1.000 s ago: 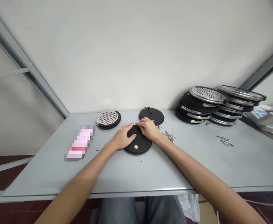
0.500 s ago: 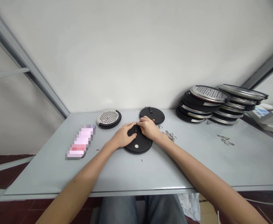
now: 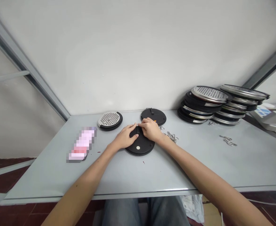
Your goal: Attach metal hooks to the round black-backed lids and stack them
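A black round disc with a white dot and a short black strap lies flat on the table before me. My left hand grips it from the left, thumb on the face beside the strap and fingertips at the strap's far end. My right hand is closed at that same end, pinching a small shiny metal clip mostly covered by the fingers. Just right of my right hand lies a heap of metal clips.
Behind lie another black disc and a disc with a perforated metal face. A phone with a blurred screen is at left. Stacked discs stand at the back right, with a few loose clips in front and an open box beyond.
Almost nothing differs. Both hands stay at the strap's far end, with only a slight shift of the fingers and of the camera's view.
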A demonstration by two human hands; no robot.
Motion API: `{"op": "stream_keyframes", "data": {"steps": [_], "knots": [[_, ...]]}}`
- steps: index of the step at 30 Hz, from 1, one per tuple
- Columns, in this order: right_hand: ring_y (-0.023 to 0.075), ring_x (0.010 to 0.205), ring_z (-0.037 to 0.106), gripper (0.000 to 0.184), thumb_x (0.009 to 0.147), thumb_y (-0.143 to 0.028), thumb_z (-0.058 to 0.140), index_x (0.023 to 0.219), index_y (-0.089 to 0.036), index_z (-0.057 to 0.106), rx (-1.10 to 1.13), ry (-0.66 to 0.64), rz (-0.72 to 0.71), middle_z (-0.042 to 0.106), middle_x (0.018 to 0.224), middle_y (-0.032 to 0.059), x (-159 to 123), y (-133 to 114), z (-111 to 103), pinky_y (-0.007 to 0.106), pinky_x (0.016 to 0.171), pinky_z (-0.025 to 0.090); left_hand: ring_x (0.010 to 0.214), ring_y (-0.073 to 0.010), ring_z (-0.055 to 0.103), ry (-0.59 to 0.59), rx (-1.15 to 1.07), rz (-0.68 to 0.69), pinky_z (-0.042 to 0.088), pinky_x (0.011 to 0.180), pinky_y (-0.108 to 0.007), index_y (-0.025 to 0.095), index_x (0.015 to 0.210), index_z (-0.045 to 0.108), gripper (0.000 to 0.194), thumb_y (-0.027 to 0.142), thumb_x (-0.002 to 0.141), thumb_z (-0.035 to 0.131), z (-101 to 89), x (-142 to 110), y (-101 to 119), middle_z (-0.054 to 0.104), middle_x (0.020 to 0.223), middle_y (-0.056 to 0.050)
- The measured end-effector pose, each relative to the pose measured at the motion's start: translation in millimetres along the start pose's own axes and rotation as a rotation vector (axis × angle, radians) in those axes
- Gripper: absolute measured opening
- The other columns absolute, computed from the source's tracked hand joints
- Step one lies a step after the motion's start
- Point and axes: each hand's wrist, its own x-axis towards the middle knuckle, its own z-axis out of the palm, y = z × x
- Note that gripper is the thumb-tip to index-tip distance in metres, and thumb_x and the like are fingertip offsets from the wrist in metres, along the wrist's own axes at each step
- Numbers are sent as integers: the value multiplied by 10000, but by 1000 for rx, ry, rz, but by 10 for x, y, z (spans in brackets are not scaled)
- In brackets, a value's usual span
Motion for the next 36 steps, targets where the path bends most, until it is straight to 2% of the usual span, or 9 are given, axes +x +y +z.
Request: {"op": "stream_keyframes", "data": {"steps": [11, 36], "knots": [[196, 858, 543, 332, 887, -124, 437, 1028, -223, 721, -14, -47, 30, 637, 926, 77, -9, -10, -24, 287, 664, 362, 1313, -277, 407, -28, 20, -36, 351, 1082, -424, 204, 1445, 349, 595, 365, 889, 485, -44, -9, 57, 432, 1434, -96], [196, 873, 518, 308, 878, -120, 440, 956, -191, 730, 26, -40, 20, 602, 873, 81, -6, 3, -19, 279, 670, 376, 1276, -274, 427, -41, 58, -33, 365, 1058, -405, 205, 1449, 344, 598, 372, 888, 468, -56, -11, 86, 483, 1335, -110]]}}
